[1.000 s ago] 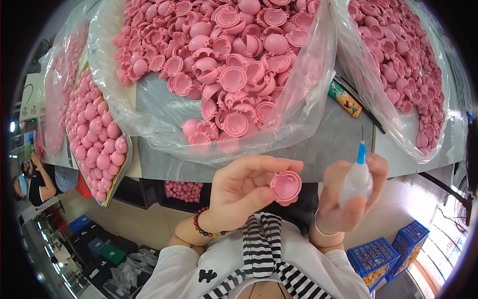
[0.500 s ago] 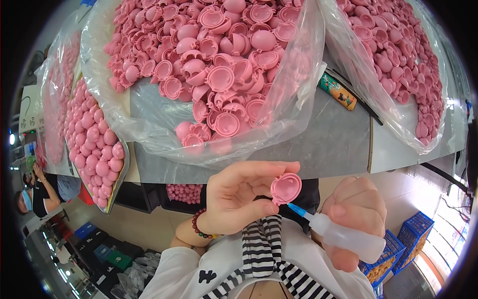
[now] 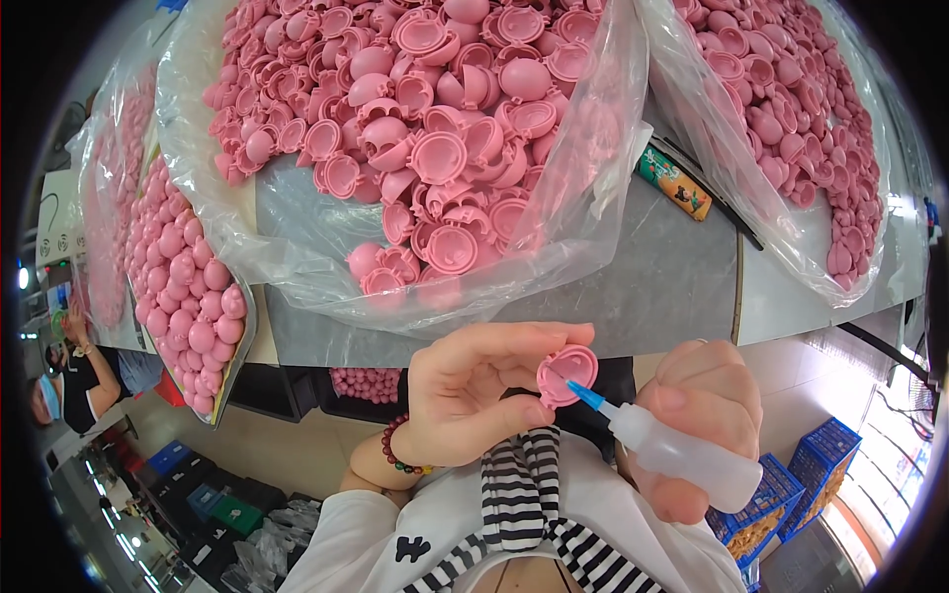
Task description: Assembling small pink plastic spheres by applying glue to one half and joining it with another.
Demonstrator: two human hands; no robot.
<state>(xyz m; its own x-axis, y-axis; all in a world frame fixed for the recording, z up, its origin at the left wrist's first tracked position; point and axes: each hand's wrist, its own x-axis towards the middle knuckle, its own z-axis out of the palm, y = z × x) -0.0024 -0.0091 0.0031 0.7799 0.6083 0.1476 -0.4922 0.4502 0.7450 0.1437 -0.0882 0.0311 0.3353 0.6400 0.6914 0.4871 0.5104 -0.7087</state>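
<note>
My left hand (image 3: 465, 393) pinches a small pink plastic half-shell (image 3: 571, 372) between thumb and fingers, its hollow side facing right and toward me. Wrapped in my right hand (image 3: 697, 410) is a translucent white squeeze bottle (image 3: 687, 457) with a blue needle tip (image 3: 585, 395). That tip reaches over the half-shell's rim into its hollow; whether it touches the inside I cannot tell. Beyond my hands, a heap of similar pink half-shells (image 3: 438, 156) lies on a clear plastic bag on the grey table (image 3: 593, 306).
More pink shells (image 3: 781, 119) fill a second bag at the right. Closed pink balls (image 3: 188, 287) sit in a tray at the left. A green-orange packet (image 3: 674, 182) lies between the bags. Blue crates (image 3: 825, 465) stand low at the right; a co-worker (image 3: 84, 381) is far left.
My right hand has moved slightly up and left, bringing the bottle's blue tip from the half-shell's lower edge to over its hollow. My left hand stays nearly still.
</note>
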